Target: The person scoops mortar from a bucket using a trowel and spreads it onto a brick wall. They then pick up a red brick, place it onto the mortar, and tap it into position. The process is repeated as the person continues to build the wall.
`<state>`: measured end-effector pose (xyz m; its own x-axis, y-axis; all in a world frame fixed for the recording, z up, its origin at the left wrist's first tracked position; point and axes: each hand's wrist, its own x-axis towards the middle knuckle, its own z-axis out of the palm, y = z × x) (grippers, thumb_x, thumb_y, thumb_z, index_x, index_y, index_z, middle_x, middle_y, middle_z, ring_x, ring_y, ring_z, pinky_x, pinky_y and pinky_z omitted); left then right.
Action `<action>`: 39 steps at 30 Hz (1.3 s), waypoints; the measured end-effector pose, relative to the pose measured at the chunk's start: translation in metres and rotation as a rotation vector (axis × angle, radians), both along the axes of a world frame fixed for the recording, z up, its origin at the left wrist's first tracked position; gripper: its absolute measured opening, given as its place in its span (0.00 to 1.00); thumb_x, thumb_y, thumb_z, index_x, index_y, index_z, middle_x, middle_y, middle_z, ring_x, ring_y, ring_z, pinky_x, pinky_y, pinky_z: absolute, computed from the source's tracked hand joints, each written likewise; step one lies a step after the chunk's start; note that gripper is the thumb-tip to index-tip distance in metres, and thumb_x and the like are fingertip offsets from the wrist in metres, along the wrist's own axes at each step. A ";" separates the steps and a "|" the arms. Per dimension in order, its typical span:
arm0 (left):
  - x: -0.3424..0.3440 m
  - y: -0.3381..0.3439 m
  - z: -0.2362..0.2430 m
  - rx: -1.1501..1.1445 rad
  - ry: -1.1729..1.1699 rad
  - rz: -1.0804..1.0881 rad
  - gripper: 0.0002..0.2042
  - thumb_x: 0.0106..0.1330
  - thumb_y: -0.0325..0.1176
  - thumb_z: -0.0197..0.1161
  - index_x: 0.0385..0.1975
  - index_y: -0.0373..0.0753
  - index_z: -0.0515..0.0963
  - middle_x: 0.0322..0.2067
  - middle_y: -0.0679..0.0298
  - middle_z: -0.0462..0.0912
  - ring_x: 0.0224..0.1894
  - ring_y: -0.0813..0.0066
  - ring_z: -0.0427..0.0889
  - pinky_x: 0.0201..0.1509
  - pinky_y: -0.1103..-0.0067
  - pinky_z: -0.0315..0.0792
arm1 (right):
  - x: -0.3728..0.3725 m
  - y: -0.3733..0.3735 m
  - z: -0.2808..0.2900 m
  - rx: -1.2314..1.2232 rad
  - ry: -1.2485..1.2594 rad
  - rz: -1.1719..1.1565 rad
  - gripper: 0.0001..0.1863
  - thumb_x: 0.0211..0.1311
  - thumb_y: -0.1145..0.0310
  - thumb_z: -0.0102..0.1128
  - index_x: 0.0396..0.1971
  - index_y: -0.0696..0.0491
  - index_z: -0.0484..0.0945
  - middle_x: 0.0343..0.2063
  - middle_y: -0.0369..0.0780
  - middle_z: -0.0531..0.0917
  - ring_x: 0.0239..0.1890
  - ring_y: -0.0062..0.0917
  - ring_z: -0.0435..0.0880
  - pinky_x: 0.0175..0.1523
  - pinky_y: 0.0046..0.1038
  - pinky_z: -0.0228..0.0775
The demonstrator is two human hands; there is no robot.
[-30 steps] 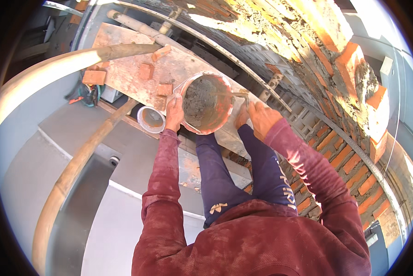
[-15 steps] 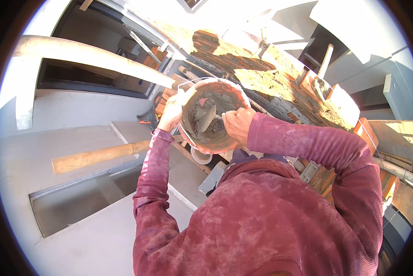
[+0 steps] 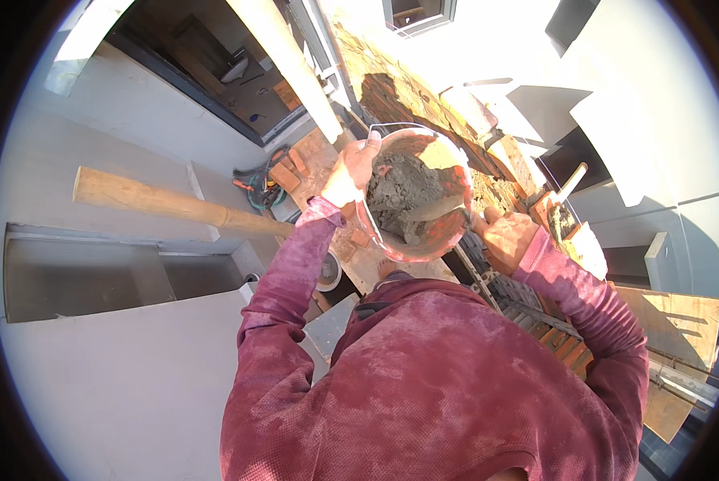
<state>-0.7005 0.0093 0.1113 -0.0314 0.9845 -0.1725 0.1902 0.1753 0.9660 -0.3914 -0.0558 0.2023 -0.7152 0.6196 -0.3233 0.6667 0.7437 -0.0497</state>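
A round orange bucket (image 3: pixel 442 240) is held up in front of my chest, with grey wet mortar (image 3: pixel 399 188) inside. My left hand (image 3: pixel 350 170) is closed around its left rim, thumb over the edge. Closed at the bucket's right side, my right hand (image 3: pixel 505 239) grips a trowel (image 3: pixel 437 209) whose handle is mostly hidden by the fingers. The blade reaches over the mortar toward the middle of the bucket, with some mortar on it. A thin wire handle rests along the bucket's far rim.
Bamboo poles (image 3: pixel 159 197) cross at left and upper left (image 3: pixel 287 64). A mortar-smeared brick wall (image 3: pixel 407 100) runs beyond the bucket. Loose bricks (image 3: pixel 286 174) lie on a plank; a smaller bucket (image 3: pixel 329 272) sits below. A wooden-handled tool (image 3: pixel 572 181) rests on bricks at right.
The view has turned, and the bucket sits farther right in it. My right hand has drawn outward to the right rim, bringing the trowel blade from the bucket's middle toward its right side.
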 end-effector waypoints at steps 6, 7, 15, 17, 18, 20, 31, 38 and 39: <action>-0.005 0.023 0.020 0.126 0.135 -0.165 0.27 0.72 0.53 0.44 0.43 0.32 0.80 0.31 0.57 0.82 0.36 0.74 0.76 0.44 0.76 0.69 | -0.041 0.012 -0.060 0.107 0.216 -0.073 0.32 0.50 0.73 0.54 0.57 0.70 0.61 0.39 0.52 0.75 0.32 0.41 0.82 0.34 0.38 0.75; -0.001 0.022 0.037 0.225 0.141 -0.179 0.25 0.72 0.52 0.45 0.43 0.34 0.81 0.31 0.58 0.82 0.34 0.75 0.76 0.42 0.77 0.70 | -0.042 0.006 -0.059 0.041 0.192 -0.069 0.30 0.50 0.73 0.55 0.55 0.69 0.63 0.38 0.52 0.76 0.32 0.42 0.82 0.35 0.38 0.75; -0.004 0.015 0.057 0.200 0.299 -0.204 0.23 0.72 0.49 0.46 0.43 0.35 0.81 0.32 0.55 0.83 0.35 0.73 0.78 0.43 0.76 0.71 | -0.022 0.007 -0.029 -0.439 0.305 -0.495 0.10 0.58 0.69 0.53 0.34 0.61 0.72 0.28 0.51 0.80 0.35 0.47 0.80 0.38 0.41 0.72; 0.026 0.009 0.073 0.362 0.247 -0.278 0.23 0.72 0.49 0.46 0.44 0.35 0.80 0.35 0.55 0.83 0.37 0.74 0.79 0.44 0.77 0.71 | -0.013 0.006 -0.037 -0.364 0.266 -0.549 0.10 0.63 0.66 0.49 0.29 0.58 0.71 0.22 0.48 0.78 0.27 0.41 0.81 0.31 0.38 0.72; 0.037 0.007 0.083 0.443 0.222 -0.313 0.22 0.72 0.49 0.46 0.45 0.36 0.80 0.36 0.55 0.84 0.39 0.74 0.79 0.45 0.77 0.71 | -0.010 0.011 -0.030 -0.522 0.264 -0.622 0.10 0.64 0.66 0.48 0.27 0.57 0.69 0.20 0.46 0.77 0.24 0.37 0.80 0.28 0.36 0.72; 0.041 0.007 0.094 0.437 0.260 -0.356 0.21 0.72 0.47 0.48 0.45 0.35 0.80 0.41 0.56 0.84 0.42 0.75 0.79 0.47 0.79 0.71 | -0.016 0.021 -0.006 -0.857 0.280 -0.734 0.12 0.66 0.64 0.47 0.24 0.55 0.67 0.17 0.40 0.74 0.18 0.28 0.77 0.23 0.31 0.70; 0.036 0.019 0.110 0.403 0.032 -0.444 0.19 0.73 0.44 0.50 0.34 0.30 0.76 0.29 0.67 0.75 0.33 0.83 0.68 0.39 0.83 0.64 | -0.038 -0.029 -0.045 -1.234 0.900 -0.859 0.10 0.68 0.65 0.46 0.27 0.53 0.65 0.11 0.33 0.67 0.10 0.17 0.66 0.15 0.24 0.61; 0.020 0.002 0.070 0.438 -0.080 -0.226 0.18 0.73 0.44 0.49 0.25 0.38 0.69 0.24 0.74 0.64 0.30 0.86 0.61 0.35 0.85 0.59 | -0.069 -0.031 -0.030 -1.352 1.148 -0.895 0.12 0.69 0.67 0.47 0.24 0.51 0.63 0.14 0.33 0.67 0.10 0.13 0.65 0.13 0.19 0.59; 0.022 -0.001 0.063 0.473 -0.094 -0.205 0.18 0.73 0.44 0.49 0.26 0.38 0.70 0.25 0.74 0.65 0.31 0.86 0.62 0.35 0.85 0.60 | -0.065 -0.036 -0.031 -1.398 1.214 -0.921 0.12 0.69 0.67 0.47 0.23 0.50 0.63 0.15 0.33 0.67 0.11 0.12 0.64 0.13 0.18 0.59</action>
<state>-0.6788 0.0080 0.1741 0.1648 0.9398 0.2993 0.0838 -0.3157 0.9452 -0.4568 -0.0920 0.1711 -0.5727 0.6516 -0.4973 -0.0604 -0.6386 -0.7672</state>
